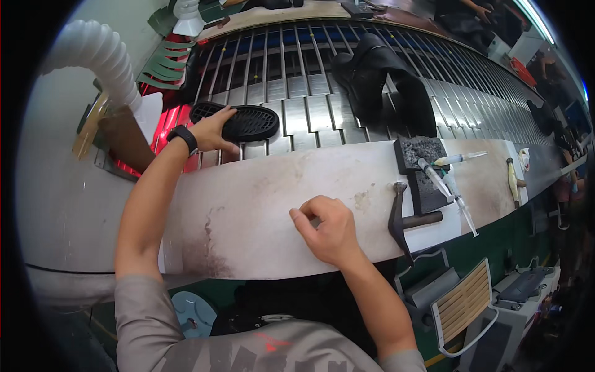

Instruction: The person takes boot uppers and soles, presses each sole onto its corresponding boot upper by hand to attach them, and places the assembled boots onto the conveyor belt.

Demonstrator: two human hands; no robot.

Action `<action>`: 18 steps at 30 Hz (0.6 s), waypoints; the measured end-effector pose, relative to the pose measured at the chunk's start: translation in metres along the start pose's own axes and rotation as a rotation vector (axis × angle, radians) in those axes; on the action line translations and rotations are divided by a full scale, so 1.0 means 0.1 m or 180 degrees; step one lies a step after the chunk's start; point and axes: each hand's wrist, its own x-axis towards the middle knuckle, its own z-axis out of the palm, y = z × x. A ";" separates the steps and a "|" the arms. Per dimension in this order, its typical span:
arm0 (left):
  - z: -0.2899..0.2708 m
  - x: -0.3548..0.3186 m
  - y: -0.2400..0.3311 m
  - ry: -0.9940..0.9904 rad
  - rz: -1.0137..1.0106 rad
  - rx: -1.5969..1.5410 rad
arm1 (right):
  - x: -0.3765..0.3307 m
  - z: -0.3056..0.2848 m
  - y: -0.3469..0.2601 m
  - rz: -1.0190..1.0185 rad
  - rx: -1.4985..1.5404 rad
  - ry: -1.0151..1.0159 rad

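My left hand (212, 131), with a dark band at the wrist, is closed on a black shoe sole (255, 123) at the near edge of the metal slat conveyor (297, 115). Its fingers lie over the sole's ribbed, hollowed face, and the thumb is at the near side. Over the middle of the pale, stained worktable (266, 186) my right hand (327, 230) is loosely curled, and nothing shows in it. To its right a hammer (398, 217) with a dark handle lies on the table.
Black boots (372, 77) stand on the conveyor. Dark blocks (416, 149) and several syringes (455, 158) lie at the table's right, with a yellowish-handled tool (512, 183) beyond. A white flexible duct (93, 56) arches at the left. A slatted chair (465, 301) stands lower right.
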 end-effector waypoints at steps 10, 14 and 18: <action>-0.14 0.37 0.26 -0.0582 -0.0395 0.0478 | -0.03 0.07 -0.06 0.0423 -0.0138 0.0222; -0.26 0.31 0.69 0.0165 -0.0405 0.0663 | -0.05 0.06 -0.08 0.0465 -0.0156 0.0274; -0.47 -0.11 1.33 0.1621 -0.0097 -0.0003 | -0.05 0.02 -0.15 0.0909 0.0159 0.0275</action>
